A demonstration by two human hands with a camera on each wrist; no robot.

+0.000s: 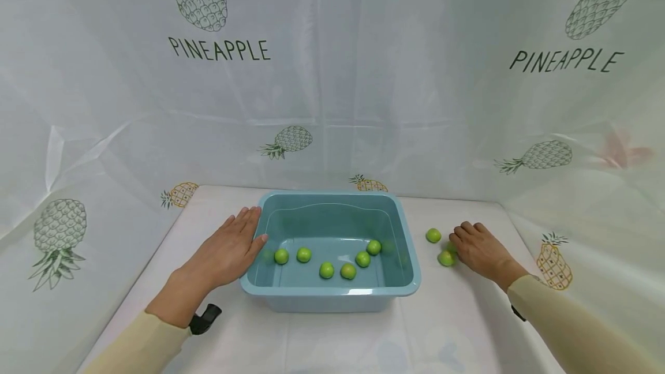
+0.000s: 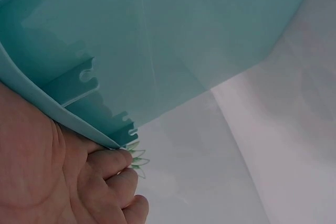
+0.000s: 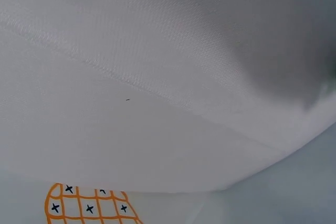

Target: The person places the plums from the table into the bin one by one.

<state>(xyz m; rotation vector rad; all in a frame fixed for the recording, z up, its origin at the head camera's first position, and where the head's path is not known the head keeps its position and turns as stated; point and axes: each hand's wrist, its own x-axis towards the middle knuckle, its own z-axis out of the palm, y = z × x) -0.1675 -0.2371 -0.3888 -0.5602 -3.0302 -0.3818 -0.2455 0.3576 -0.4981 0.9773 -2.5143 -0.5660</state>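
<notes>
A light-blue plastic basin (image 1: 332, 291) stands on the white table, with several small round green fruits (image 1: 327, 270) loose on its floor. My left hand (image 1: 225, 250) rests on the basin's left rim with its fingers stretched out. In the left wrist view the palm (image 2: 31, 156) lies against the outside of the rim. To the right of the basin, my right hand (image 1: 480, 251) curls its fingers over a green fruit (image 1: 451, 246), mostly hidden beneath them. Beside those fingers lie two more green fruits, a nearer one (image 1: 446, 258) and a farther one (image 1: 433, 235). The right wrist view shows no hand.
A white sheet (image 1: 332, 74) printed with pineapples hangs behind the table (image 1: 332, 339) and down both sides. The basin's raised walls stand between the fruits inside and those at the right.
</notes>
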